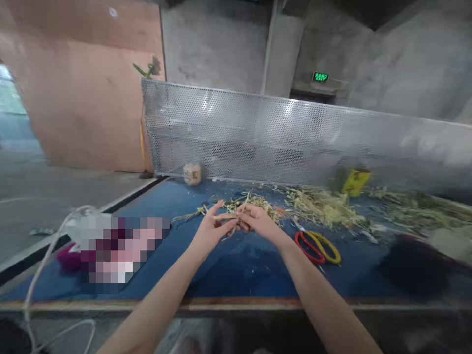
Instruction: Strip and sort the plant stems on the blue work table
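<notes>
Here, the left hand (210,231) and right hand (261,223) met, pinching a stem (245,200) left of the scissors (320,246); it looked light, bendy, best held mid-length.

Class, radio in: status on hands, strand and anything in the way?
Right hand pinching pale strand; left hand beside it, grip unclear. Loose strands piled beyond. Scissors off to the right.

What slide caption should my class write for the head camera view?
A right hand pinches a thin stalk beside the left hand above a blue table, with scissors lying to the right.
</notes>
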Motion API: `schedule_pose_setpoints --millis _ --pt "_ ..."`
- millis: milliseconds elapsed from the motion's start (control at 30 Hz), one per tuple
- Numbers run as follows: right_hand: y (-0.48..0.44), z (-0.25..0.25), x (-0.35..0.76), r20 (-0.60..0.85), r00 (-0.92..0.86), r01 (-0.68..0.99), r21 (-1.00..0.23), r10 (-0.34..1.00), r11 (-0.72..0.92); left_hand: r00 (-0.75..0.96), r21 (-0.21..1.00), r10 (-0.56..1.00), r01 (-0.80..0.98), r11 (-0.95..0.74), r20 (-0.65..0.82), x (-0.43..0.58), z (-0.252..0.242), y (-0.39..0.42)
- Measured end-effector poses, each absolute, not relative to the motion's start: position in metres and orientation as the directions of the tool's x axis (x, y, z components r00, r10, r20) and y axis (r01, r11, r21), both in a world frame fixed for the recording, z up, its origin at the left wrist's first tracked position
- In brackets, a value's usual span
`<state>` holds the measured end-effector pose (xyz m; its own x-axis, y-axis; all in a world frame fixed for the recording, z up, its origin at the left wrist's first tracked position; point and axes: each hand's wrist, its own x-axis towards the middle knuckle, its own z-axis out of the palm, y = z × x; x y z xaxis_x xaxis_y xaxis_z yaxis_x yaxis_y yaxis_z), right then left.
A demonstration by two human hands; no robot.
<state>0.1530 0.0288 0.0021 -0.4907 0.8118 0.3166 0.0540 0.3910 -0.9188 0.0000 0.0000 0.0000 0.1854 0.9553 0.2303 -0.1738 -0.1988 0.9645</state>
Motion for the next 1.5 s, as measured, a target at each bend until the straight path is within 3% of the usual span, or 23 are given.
schedule_pose_setpoints --millis 133,233,367,500,733,933,1067,1200,1500 --pt "0.024 0.006 0.150 0.344 -0.486 0.133 -0.879 0.804 0.457 0.090 0.941 0.960 -0.241 -0.236 0.263 0.003 -0.002 0.002" --pt "0.022 0.007 0.148 0.449 -0.465 0.199 -0.786 0.763 0.585 0.053 0.919 0.973 -0.344 -0.193 0.224 0.005 -0.001 0.003" --pt "0.023 0.007 0.149 0.611 -0.425 0.313 -0.594 0.669 0.741 0.094 0.908 0.992 -0.417 -0.040 0.087 0.006 0.002 0.002" --pt "0.023 0.006 0.148 0.642 -0.438 0.328 -0.537 0.629 0.777 0.164 0.928 0.983 -0.372 -0.014 0.080 0.007 0.000 0.002" --pt "0.022 0.006 0.147 0.586 -0.408 0.246 -0.668 0.700 0.703 0.170 0.951 0.971 -0.287 -0.111 0.165 0.006 -0.002 0.004" --pt "0.021 0.014 0.159 0.366 -0.411 0.219 -0.849 0.835 0.480 0.059 0.946 0.967 -0.230 -0.227 0.247 0.002 -0.002 0.006" --pt "0.022 0.013 0.162 0.281 -0.510 0.239 -0.862 0.813 0.448 0.090 0.949 0.949 -0.117 -0.291 0.302 0.000 -0.002 0.003" --pt "0.023 0.013 0.166 0.206 -0.605 0.225 -0.882 0.769 0.413 0.126 0.940 0.935 -0.122 -0.318 0.332 0.001 -0.003 0.001" --pt "0.024 0.017 0.173 0.220 -0.609 0.246 -0.861 0.762 0.445 0.143 0.958 0.954 -0.160 -0.240 0.263 0.001 -0.005 0.004"
